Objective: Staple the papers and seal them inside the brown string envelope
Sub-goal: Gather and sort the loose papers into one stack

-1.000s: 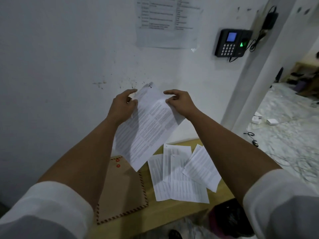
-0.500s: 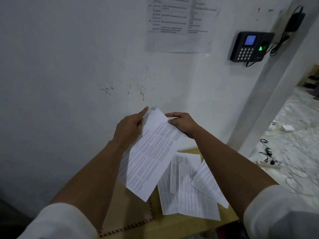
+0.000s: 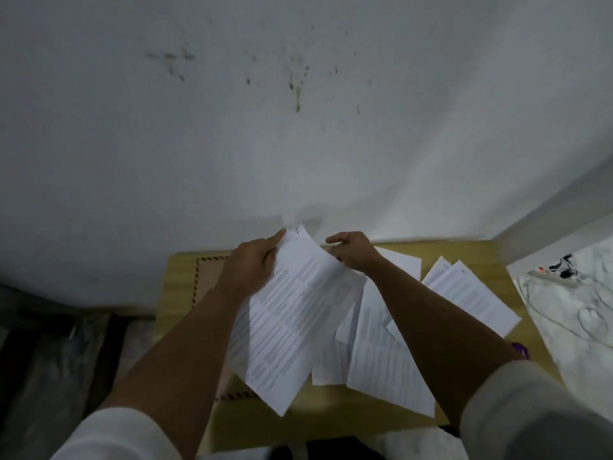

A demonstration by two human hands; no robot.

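Observation:
My left hand (image 3: 253, 265) holds a printed white sheet (image 3: 292, 313) by its top left edge, with the sheet slanting down over the wooden table (image 3: 331, 423). My right hand (image 3: 353, 252) is at the sheet's top right edge, fingers curled, and its grip is hard to make out. Several more printed papers (image 3: 381, 356) lie fanned on the table under my right arm, and others (image 3: 471, 293) lie further right. The brown envelope (image 3: 205, 273) with a striped border lies flat at the table's left, mostly hidden by my left arm and the sheet. No stapler is visible.
A stained white wall (image 3: 298, 127) rises right behind the table. A small purple object (image 3: 520, 350) peeks out by my right forearm. Marble floor with cables and a power strip (image 3: 564, 270) lies to the right. Dark clutter (image 3: 59, 353) sits on the floor at left.
My head has tilted down, so the table fills more of the view and the wall device is out of frame. Both hands and the held sheet have lowered toward the table.

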